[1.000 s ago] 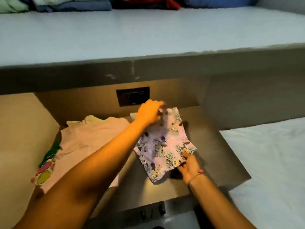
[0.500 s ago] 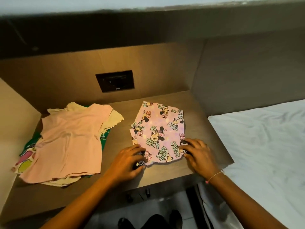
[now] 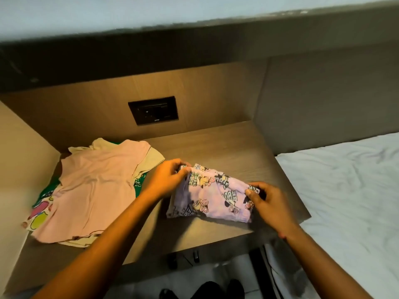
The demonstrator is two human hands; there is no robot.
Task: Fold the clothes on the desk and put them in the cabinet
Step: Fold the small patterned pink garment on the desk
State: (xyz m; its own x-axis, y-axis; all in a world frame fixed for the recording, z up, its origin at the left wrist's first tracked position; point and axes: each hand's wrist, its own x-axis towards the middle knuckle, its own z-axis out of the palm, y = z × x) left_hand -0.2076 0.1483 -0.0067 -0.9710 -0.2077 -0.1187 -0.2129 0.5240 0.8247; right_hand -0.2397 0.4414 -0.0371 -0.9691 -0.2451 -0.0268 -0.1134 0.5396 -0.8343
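A small lilac garment with a cartoon-mouse print (image 3: 212, 196) lies folded over on the wooden desk (image 3: 233, 145), right of centre. My left hand (image 3: 167, 180) pinches its upper left corner. My right hand (image 3: 269, 203) pinches its right edge. To the left lies a pile of unfolded clothes: a pink top (image 3: 95, 190) on top, a pale yellow one (image 3: 154, 157) under it, and a green printed one (image 3: 42, 203) at the bottom. The cabinet is not in view.
A black wall socket (image 3: 153, 110) sits in the desk's back panel. A wooden side wall (image 3: 19, 158) closes the desk on the left. A bed with a white sheet (image 3: 345, 190) adjoins the desk on the right. A high ledge (image 3: 151, 11) runs above.
The printed garment lay flat with both hands at its near edge; now that edge is folded up and over, so the piece is half as deep, and both hands grip its ends.
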